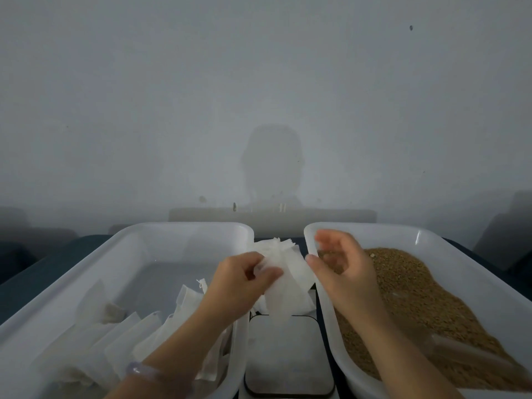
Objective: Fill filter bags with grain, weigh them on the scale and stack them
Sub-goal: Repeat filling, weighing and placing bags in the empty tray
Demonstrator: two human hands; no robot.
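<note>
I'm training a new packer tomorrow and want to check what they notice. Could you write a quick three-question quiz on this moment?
1. True or false: the scale bears a filled bag.
2. What does the left hand grip? A) a scoop B) a filter bag C) nothing
3. Fill in: the grain lies in the ___ tray.

Key: 1 false; 2 B; 3 right.
</note>
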